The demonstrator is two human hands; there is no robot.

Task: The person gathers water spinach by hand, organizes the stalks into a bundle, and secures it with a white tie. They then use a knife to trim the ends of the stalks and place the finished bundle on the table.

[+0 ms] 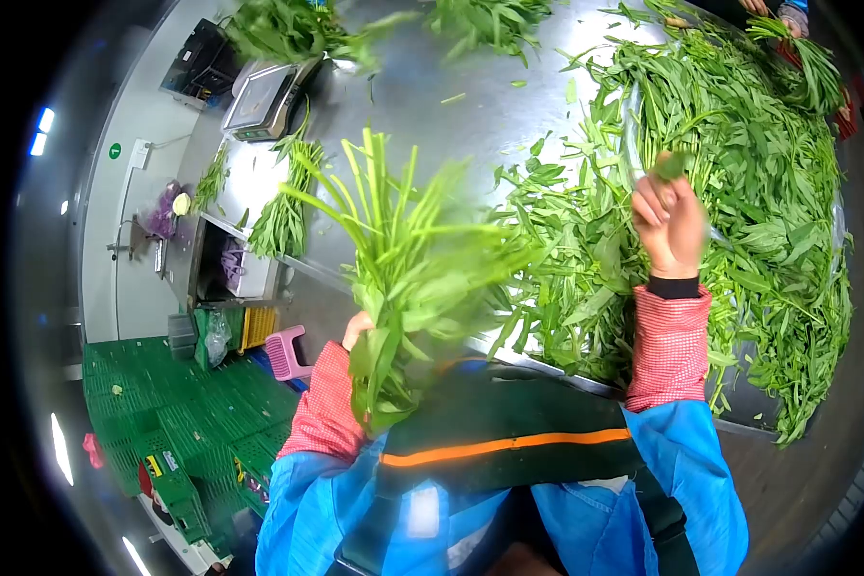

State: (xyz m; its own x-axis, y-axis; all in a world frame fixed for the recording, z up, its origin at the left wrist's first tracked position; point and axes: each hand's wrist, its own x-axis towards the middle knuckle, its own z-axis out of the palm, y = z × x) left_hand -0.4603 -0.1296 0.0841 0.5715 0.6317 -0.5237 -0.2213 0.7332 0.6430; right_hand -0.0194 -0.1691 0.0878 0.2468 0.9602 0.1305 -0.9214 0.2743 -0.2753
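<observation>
My left hand (pixel 357 328) is mostly hidden behind a bunch of water spinach (pixel 386 245) that it grips close to my apron. The cut stems point up and away from me, and part of the bunch is smeared by motion. Raised above the big heap, my right hand (pixel 670 223) has its fingers curled, pinching a single green leaf (pixel 671 166). Below and around that hand spreads the heap of loose water spinach (pixel 768 211), covering the right side of the metal table (pixel 413 96).
A scale (pixel 261 101) stands at the table's far left, with small bunches (pixel 293 206) beside it. More greens (pixel 283 29) lie at the far edge. A co-worker's hand (pixel 789 26) holds a bunch at the upper right. Green crates (pixel 182 394) and a pink stool (pixel 286 353) are at left.
</observation>
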